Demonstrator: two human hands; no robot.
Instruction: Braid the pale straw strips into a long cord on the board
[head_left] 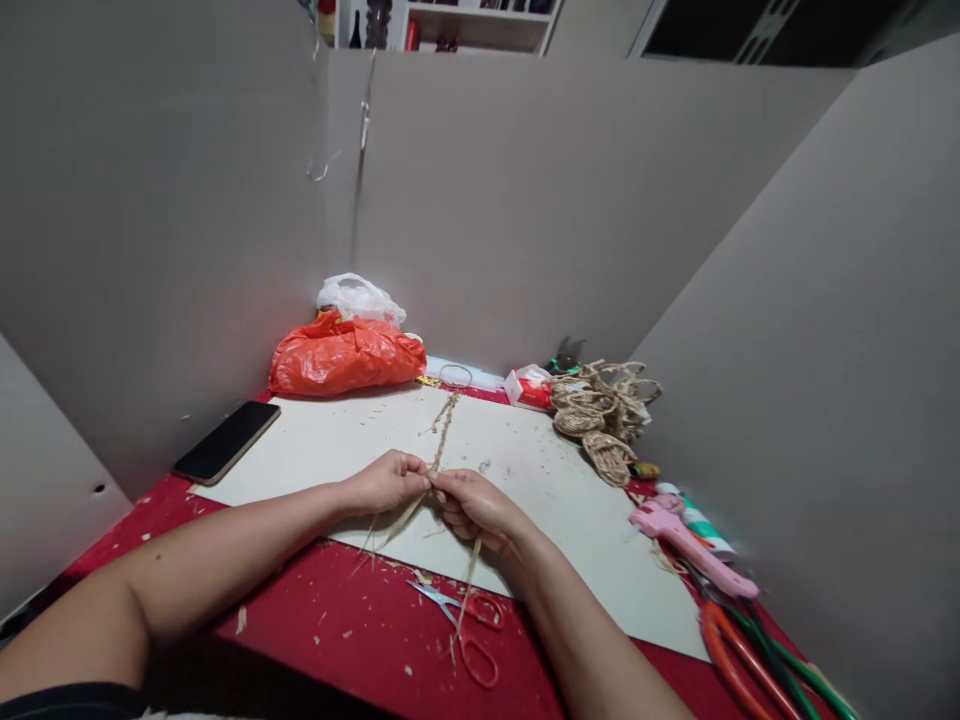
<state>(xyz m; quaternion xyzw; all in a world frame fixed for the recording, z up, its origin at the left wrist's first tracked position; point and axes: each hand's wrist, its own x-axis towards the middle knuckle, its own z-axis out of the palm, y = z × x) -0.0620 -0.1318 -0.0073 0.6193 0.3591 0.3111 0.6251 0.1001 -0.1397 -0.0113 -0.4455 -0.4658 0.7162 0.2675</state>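
My left hand (pixel 388 482) and my right hand (pixel 474 506) meet over a white board (pixel 525 470), both pinched on strands of dry straw. A braided straw cord (pixel 444 428) runs away from my fingers toward the back of the board. Loose straw ends (pixel 390 530) hang down from my hands toward me. Red-handled scissors (pixel 469 625) lie on the red tabletop (pixel 337 620) just below my right wrist.
A black phone (pixel 226 441) lies at the left. An orange plastic bag (pixel 345 357) and a white bag (pixel 358 297) sit at the back. Woven straw sandals (pixel 604 415) are piled at the right, with a pink glue gun (pixel 686 540) and orange-handled pliers (pixel 739 655). Grey partition walls enclose the table.
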